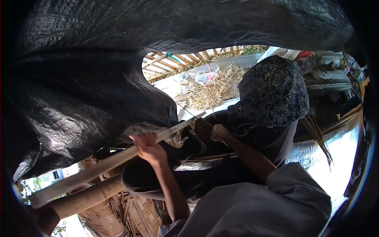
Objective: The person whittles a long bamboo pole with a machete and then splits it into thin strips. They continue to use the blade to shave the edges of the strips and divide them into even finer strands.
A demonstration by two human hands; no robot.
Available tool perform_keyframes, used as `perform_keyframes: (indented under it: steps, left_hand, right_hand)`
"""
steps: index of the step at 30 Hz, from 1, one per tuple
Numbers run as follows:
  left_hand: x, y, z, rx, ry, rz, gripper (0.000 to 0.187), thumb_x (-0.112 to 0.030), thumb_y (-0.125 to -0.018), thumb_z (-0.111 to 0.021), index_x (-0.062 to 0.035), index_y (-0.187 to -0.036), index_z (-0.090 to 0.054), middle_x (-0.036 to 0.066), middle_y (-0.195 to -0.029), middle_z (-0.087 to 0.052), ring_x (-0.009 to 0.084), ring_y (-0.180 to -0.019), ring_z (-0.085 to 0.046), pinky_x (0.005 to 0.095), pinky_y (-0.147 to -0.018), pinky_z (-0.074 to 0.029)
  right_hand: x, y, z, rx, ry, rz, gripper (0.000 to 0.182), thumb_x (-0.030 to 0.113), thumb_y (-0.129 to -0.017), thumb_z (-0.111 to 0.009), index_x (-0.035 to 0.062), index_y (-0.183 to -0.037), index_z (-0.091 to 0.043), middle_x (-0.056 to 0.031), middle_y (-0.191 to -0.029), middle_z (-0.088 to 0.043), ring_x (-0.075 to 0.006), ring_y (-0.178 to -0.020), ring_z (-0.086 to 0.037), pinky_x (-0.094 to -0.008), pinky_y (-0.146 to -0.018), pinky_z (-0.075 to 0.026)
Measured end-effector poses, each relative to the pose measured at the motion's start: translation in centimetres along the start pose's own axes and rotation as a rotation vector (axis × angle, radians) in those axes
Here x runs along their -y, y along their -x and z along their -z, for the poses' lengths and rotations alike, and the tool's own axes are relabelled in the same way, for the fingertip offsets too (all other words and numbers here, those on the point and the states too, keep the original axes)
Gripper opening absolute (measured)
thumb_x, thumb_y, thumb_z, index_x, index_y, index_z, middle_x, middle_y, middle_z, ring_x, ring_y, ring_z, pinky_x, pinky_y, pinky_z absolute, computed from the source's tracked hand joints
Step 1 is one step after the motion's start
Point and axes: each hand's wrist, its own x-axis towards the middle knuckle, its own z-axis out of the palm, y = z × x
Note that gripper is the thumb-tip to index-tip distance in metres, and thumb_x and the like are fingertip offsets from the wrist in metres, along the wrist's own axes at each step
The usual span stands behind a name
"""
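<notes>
My left hand point(150, 149) is closed around a long, pale bamboo slat point(90, 169), which slants from the lower left up to the middle of the view. Close to the slat's upper end, my right hand point(219, 133) makes a fist beside a dark brown, flat, blade-like tool point(203, 128) and seems to grip it. Its handle is hidden inside the fist. The tool's flat part lies against or very near the slat; contact is hard to make out. My dark-trousered leg point(158, 181) is bent below the slat.
Black plastic sheeting point(94, 83) hangs above and left. A thick bamboo pole point(90, 195) and woven bamboo baskets point(104, 217) are at lower left. Patterned dark cloth point(272, 93) covers a rounded shape. Dry straw point(219, 89) lies beyond, and thin sticks point(319, 136) stand right.
</notes>
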Motion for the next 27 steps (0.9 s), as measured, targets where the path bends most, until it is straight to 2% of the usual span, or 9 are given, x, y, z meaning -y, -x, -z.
perform_keyframes:
  steps: [5, 10, 12, 13, 15, 16, 18, 26, 27]
  left_hand:
    - [-8.2, -4.7, 0.5, 0.410, 0.135, -0.021, 0.051, -0.047, -0.092, -0.027, -0.0162, -0.052, -0.025, -0.005, -0.043, -0.014, 0.0089, -0.041, -0.010, 0.0260, -0.042, -0.017]
    - [-12.1, -7.2, 1.5, 0.488, 0.237, 0.080, 0.050, -0.050, -0.091, -0.027, -0.0144, -0.055, -0.032, -0.005, -0.042, -0.015, 0.0085, -0.040, -0.009, 0.0257, -0.040, -0.015]
    - [-12.9, -7.8, 2.0, 0.549, 0.263, 0.090, 0.051, -0.051, -0.091, -0.028, -0.0126, -0.058, -0.035, -0.004, -0.042, -0.016, 0.0076, -0.039, -0.009, 0.0256, -0.040, -0.014]
    - [-13.2, -7.5, 1.9, 0.544, 0.271, 0.093, 0.051, -0.051, -0.091, -0.028, -0.0126, -0.058, -0.035, -0.004, -0.042, -0.016, 0.0076, -0.039, -0.009, 0.0256, -0.040, -0.014]
    - [-13.6, -6.8, 1.9, 0.272, 0.223, 0.067, 0.051, -0.054, -0.089, -0.028, -0.0132, -0.058, -0.033, -0.004, -0.041, -0.014, 0.0076, -0.040, -0.007, 0.0256, -0.040, -0.015]
    - [-13.4, -6.9, 2.5, 0.326, 0.201, 0.059, 0.052, -0.055, -0.088, -0.029, -0.0137, -0.056, -0.030, -0.004, -0.040, -0.014, 0.0072, -0.040, -0.006, 0.0251, -0.040, -0.014]
    - [-13.0, -6.4, 2.6, 0.299, 0.215, 0.078, 0.053, -0.055, -0.088, -0.028, -0.0142, -0.055, -0.029, -0.004, -0.039, -0.014, 0.0070, -0.039, -0.006, 0.0248, -0.040, -0.013]
    - [-13.3, -4.6, 3.0, 0.400, 0.230, 0.081, 0.055, -0.060, -0.085, -0.027, -0.0161, -0.053, -0.025, -0.005, -0.038, -0.014, 0.0057, -0.037, -0.005, 0.0232, -0.039, -0.010]
    - [-13.2, -4.5, 3.3, 0.394, 0.235, 0.081, 0.055, -0.060, -0.085, -0.027, -0.0161, -0.053, -0.025, -0.005, -0.038, -0.014, 0.0057, -0.037, -0.005, 0.0232, -0.039, -0.010]
  right_hand:
    - [3.0, 1.9, 2.5, 0.049, -0.051, 0.189, 0.026, 0.021, -0.070, -0.053, -0.0027, -0.074, -0.061, -0.0244, -0.085, -0.060, -0.0357, -0.085, -0.059, -0.0400, -0.069, -0.051]
    - [5.8, 4.9, 4.1, 0.042, -0.013, 0.326, 0.026, 0.023, -0.073, -0.053, -0.0015, -0.079, -0.060, -0.0211, -0.076, -0.061, -0.0341, -0.078, -0.061, -0.0401, -0.064, -0.050]
    - [2.3, 2.0, -1.5, -0.034, -0.430, 0.681, 0.017, 0.016, -0.063, -0.059, -0.0003, -0.068, -0.059, -0.0166, -0.061, -0.056, -0.0335, -0.061, -0.060, -0.0363, -0.055, -0.049]
    - [3.3, 3.8, -0.4, -0.033, -0.422, 0.675, 0.017, 0.016, -0.063, -0.059, -0.0003, -0.068, -0.059, -0.0166, -0.061, -0.056, -0.0335, -0.061, -0.060, -0.0363, -0.055, -0.049]
    - [5.9, 8.6, 2.4, -0.211, -0.102, 0.789, 0.012, 0.010, -0.062, -0.058, 0.0002, -0.070, -0.057, -0.0152, -0.057, -0.053, -0.0343, -0.058, -0.058, -0.0357, -0.054, -0.049]
    - [7.4, 10.8, 4.2, -0.203, -0.094, 0.785, 0.012, 0.010, -0.062, -0.058, 0.0002, -0.070, -0.057, -0.0152, -0.057, -0.053, -0.0343, -0.058, -0.058, -0.0357, -0.054, -0.049]
    - [10.5, 14.1, 6.7, -0.052, -0.290, 0.677, 0.024, 0.009, -0.066, -0.057, 0.0011, -0.089, -0.053, -0.0186, -0.067, -0.059, -0.0343, -0.066, -0.060, -0.0376, -0.058, -0.050]
    - [14.1, 14.2, 6.5, -0.029, -0.149, 0.565, 0.031, 0.007, -0.064, -0.058, 0.0007, -0.093, -0.053, -0.0193, -0.066, -0.058, -0.0360, -0.068, -0.060, -0.0378, -0.060, -0.051]
    - [13.3, 13.4, 6.2, -0.008, -0.156, 0.464, 0.029, 0.010, -0.064, -0.058, 0.0016, -0.092, -0.055, -0.0192, -0.070, -0.060, -0.0349, -0.070, -0.060, -0.0396, -0.062, -0.051]
